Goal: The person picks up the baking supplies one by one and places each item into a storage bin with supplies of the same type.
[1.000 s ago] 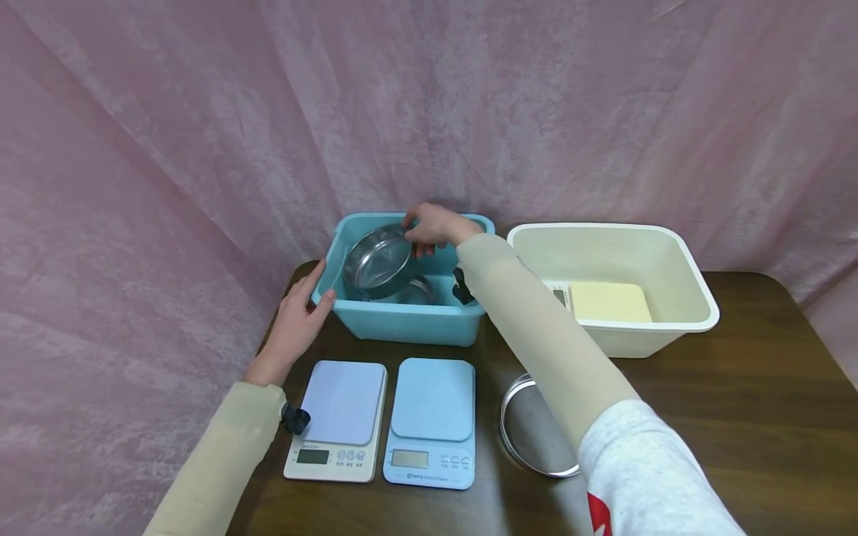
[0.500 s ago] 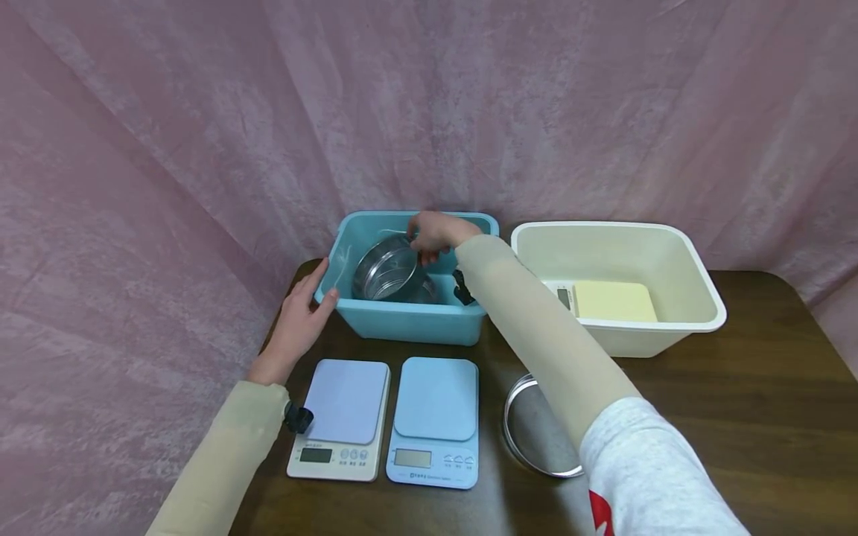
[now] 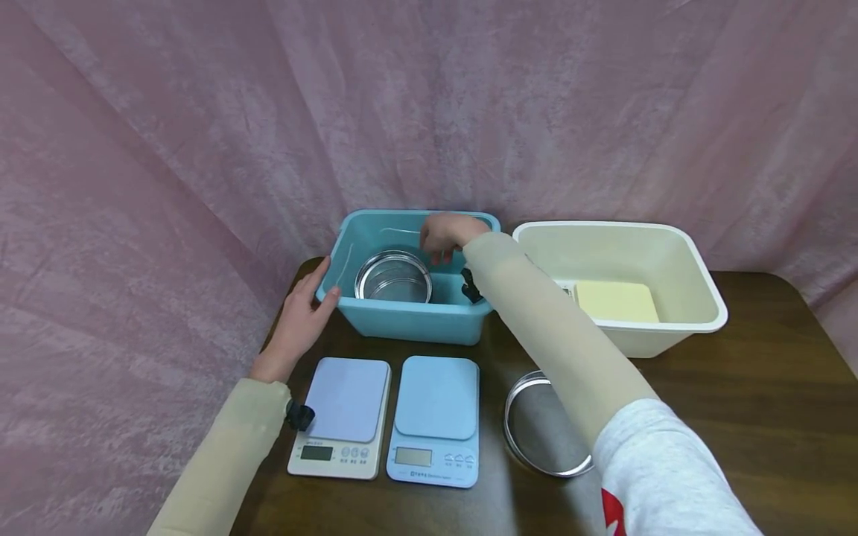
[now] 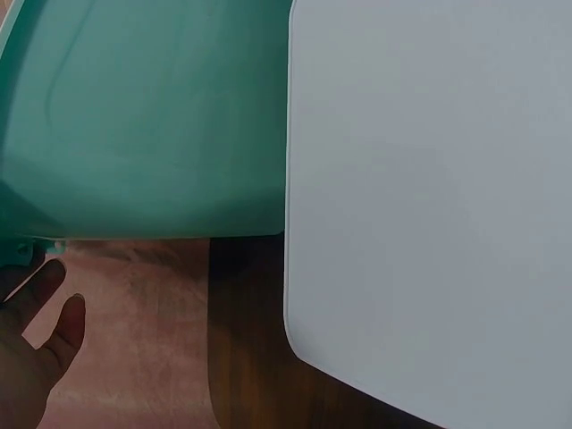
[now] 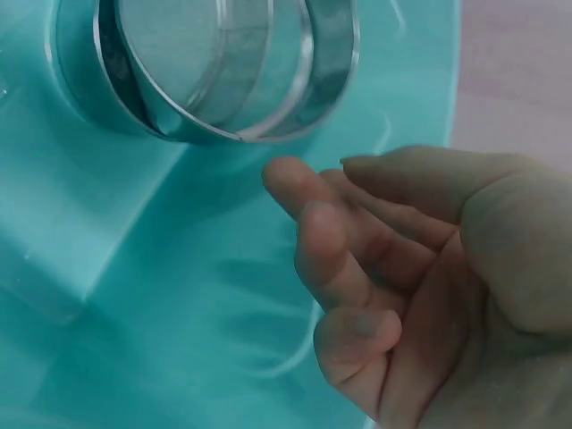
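Observation:
Inside the blue plastic basin (image 3: 415, 320), at its left part, sits a round metal sieve (image 3: 394, 277). The right wrist view shows metal rims (image 5: 241, 136) there, one within another. My right hand (image 3: 445, 234) hovers in the basin just right of the sieve; its loosely curled fingers (image 5: 322, 241) hold nothing and stand apart from the rim. My left hand (image 3: 298, 320) is at the basin's left end, fingers extended along the rim and thumb spread toward the front corner. In the left wrist view the hand (image 4: 36, 349) shows partly, beside the green-looking basin wall (image 4: 152, 134).
In front of the basin lie a white kitchen scale with a lilac plate (image 3: 345, 402) and a light blue scale (image 3: 436, 402). Another sieve (image 3: 546, 428) lies right of them, partly under my right forearm. A cream basin (image 3: 603, 234) holds a scale with a yellow plate (image 3: 617, 301).
The right hand lowered the tilted sieve into the blue basin, let it go and drew off to the right. The sieve now lies level. The left hand stays at the rim.

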### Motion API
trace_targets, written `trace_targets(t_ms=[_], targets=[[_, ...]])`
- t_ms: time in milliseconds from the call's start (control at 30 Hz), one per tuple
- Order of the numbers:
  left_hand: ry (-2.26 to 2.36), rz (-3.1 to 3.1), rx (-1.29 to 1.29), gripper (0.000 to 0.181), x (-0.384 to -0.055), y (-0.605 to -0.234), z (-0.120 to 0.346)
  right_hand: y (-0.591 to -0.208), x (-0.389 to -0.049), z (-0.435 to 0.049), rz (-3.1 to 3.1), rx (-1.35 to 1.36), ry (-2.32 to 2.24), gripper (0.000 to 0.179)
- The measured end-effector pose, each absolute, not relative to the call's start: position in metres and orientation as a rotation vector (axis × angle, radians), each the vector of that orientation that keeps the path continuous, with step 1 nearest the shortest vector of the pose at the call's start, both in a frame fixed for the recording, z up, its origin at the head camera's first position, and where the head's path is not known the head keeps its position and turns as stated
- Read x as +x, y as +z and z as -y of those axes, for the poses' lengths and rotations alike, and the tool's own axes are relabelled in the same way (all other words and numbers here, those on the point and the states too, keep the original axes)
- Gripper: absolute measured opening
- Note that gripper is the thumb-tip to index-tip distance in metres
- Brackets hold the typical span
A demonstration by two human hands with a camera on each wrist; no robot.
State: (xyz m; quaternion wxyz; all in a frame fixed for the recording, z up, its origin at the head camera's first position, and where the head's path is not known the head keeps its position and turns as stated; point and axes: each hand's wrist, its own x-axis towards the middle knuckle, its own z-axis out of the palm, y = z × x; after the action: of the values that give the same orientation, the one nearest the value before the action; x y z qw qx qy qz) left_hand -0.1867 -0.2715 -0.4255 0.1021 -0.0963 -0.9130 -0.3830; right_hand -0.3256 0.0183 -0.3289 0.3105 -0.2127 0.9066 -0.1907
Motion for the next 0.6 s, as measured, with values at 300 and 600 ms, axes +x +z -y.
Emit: trace_targets(t_ms=[300, 600], targets=[[-1.113, 2.71, -0.271, 0.066, -0.189, -0.426, 0.277, -0.31, -0.325, -0.036, -2.399, -0.645, -0.544, 0.043], [-1.115, 2.7, -0.27, 0.066, -0.191, -0.426, 0.279, -0.302, -0.314, -0.048, -2.45, -0.747, -0.584, 0.038]])
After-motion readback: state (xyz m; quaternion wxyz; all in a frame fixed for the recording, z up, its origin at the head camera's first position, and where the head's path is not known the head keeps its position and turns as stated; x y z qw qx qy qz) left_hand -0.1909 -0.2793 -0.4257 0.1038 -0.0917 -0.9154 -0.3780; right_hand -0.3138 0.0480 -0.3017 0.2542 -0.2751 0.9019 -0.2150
